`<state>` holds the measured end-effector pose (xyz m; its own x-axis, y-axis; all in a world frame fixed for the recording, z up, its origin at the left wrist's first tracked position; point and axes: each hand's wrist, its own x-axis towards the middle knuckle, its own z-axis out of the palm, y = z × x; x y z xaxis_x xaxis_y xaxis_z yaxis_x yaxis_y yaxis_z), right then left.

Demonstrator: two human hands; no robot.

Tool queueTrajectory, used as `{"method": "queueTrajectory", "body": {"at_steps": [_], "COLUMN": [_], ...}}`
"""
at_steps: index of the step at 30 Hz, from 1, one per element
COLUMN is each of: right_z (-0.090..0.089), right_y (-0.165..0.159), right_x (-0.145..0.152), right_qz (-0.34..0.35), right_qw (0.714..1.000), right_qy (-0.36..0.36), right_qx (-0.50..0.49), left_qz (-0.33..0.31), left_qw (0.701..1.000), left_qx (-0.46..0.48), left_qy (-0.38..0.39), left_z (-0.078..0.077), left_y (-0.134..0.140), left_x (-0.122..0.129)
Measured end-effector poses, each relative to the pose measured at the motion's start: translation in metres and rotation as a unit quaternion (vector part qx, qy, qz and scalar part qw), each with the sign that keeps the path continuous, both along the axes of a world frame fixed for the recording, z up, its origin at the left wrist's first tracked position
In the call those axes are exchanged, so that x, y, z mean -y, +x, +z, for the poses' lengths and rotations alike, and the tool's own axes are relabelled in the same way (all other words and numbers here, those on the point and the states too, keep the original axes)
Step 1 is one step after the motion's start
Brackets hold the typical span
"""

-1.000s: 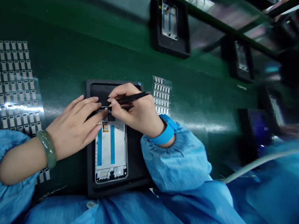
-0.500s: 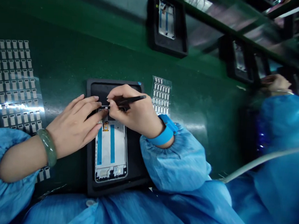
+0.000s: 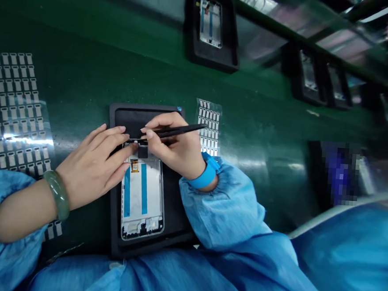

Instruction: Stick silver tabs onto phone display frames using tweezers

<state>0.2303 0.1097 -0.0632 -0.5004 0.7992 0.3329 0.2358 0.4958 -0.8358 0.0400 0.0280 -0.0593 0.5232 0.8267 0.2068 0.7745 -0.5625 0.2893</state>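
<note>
A phone frame [image 3: 143, 199] with two blue strips lies in a black tray [image 3: 172, 215] on the green belt. My right hand [image 3: 174, 146] grips black tweezers [image 3: 175, 131], their tips at the frame's top edge. My left hand [image 3: 93, 167] rests on the tray's left side, fingertips pressing on the top of the frame beside the tweezer tips. A small part sits between the tweezer tips and my left fingers; I cannot tell what it is.
A large sheet of small stickers [image 3: 15, 106] lies at the left, a smaller sticker sheet [image 3: 208, 124] right of the tray. More black trays with frames [image 3: 210, 27] ride the belt at the back. Another person's blue sleeve [image 3: 349, 249] is at the right.
The tweezers tilted flatter and their rear end swung right. The trays at the back shifted left. The other person's hand at the right rear is gone from view.
</note>
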Motion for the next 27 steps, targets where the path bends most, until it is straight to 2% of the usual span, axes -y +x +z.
{"method": "queueTrajectory", "body": {"at_steps": [6, 13, 20, 27], "right_z": [0.0041, 0.0020, 0.0034, 0.0034], "right_y": [-0.0024, -0.0005, -0.0018, -0.0015], "right_x": [0.0024, 0.0006, 0.0013, 0.0000], "right_qz": [-0.003, -0.025, -0.007, 0.003], "right_qw": [0.997, 1.000, 0.998, 1.000], "right_qy": [0.059, 0.001, 0.046, 0.016], "right_qx": [0.048, 0.007, 0.037, 0.013], "left_qz": [0.002, 0.006, 0.005, -0.004], "left_qw": [1.000, 1.000, 1.000, 1.000], "left_qx": [-0.004, -0.008, -0.004, -0.005], "left_qy": [-0.001, -0.005, -0.007, 0.004], "left_z": [0.0004, -0.0001, 0.0010, 0.0011], "left_y": [0.0004, 0.0002, 0.0004, 0.0002], "left_x": [0.0005, 0.0016, 0.0011, 0.0002]}}
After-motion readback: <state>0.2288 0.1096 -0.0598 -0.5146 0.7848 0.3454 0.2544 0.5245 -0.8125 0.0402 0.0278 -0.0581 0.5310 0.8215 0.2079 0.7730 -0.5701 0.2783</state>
